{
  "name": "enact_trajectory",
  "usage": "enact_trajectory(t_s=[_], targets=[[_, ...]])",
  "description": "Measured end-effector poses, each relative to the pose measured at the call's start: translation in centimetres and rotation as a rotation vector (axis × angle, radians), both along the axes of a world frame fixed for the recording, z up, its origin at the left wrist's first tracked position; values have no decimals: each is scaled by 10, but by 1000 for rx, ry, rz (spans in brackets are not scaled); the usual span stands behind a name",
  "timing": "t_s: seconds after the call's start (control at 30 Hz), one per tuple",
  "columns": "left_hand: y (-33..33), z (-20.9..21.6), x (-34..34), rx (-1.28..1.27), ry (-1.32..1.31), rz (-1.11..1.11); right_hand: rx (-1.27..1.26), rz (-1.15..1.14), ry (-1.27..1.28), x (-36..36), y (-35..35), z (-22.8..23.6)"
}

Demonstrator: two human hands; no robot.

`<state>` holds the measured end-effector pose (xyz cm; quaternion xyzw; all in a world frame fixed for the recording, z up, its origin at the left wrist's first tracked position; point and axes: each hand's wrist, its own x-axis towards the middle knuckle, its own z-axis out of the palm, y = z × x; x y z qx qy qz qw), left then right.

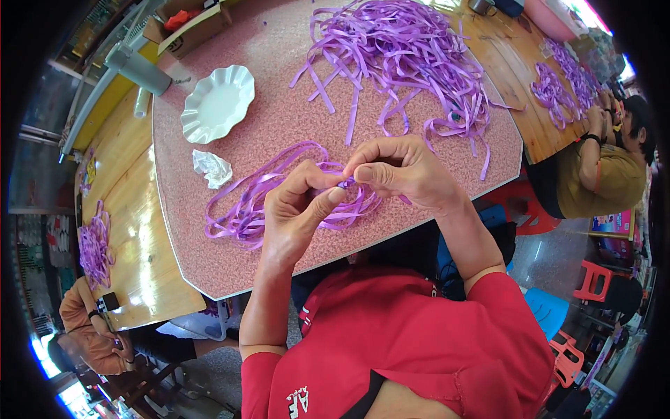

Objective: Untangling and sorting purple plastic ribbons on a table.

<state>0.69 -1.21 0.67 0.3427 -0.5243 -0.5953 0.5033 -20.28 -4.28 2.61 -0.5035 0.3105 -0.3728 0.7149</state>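
Note:
Both my hands meet above the near part of the pink speckled table (279, 112). My left hand (301, 202) pinches a purple ribbon (347, 182) between thumb and forefinger. Right beside it, my right hand (405, 171) pinches the same ribbon, its fingertips almost touching the left ones. A small darker purple piece shows between the fingertips, too small to make out. Under and behind my hands lies a loose bundle of looped purple ribbons (244, 216). A much larger heap of purple ribbons (412, 56) spreads over the far right of the table, with several ends trailing toward me.
At the left stand a white scalloped plate (218, 105), a crumpled white tissue (211, 170), a grey-green bottle (137, 68) and a cardboard box (192, 35). Wooden tables (143, 244) flank mine, with more ribbons (95, 244). One person (600, 167) sits right, another (98, 328) left.

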Motion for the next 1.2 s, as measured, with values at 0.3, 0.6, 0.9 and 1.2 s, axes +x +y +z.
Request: enact_trajectory(t_s=[0.3,0.6,0.9,1.2], targets=[[-4,-7,0,111,98,-30,-33,-72,-32,4,2,-4],[-3,-9,-1,154,109,-22,-114,-67,26,6,4,-6],[-4,-13,-2,169,109,41,-301,-106,115,4,6,-8],[-4,-12,-6,121,188,44,10,-133,-2,-2,9,-6]])
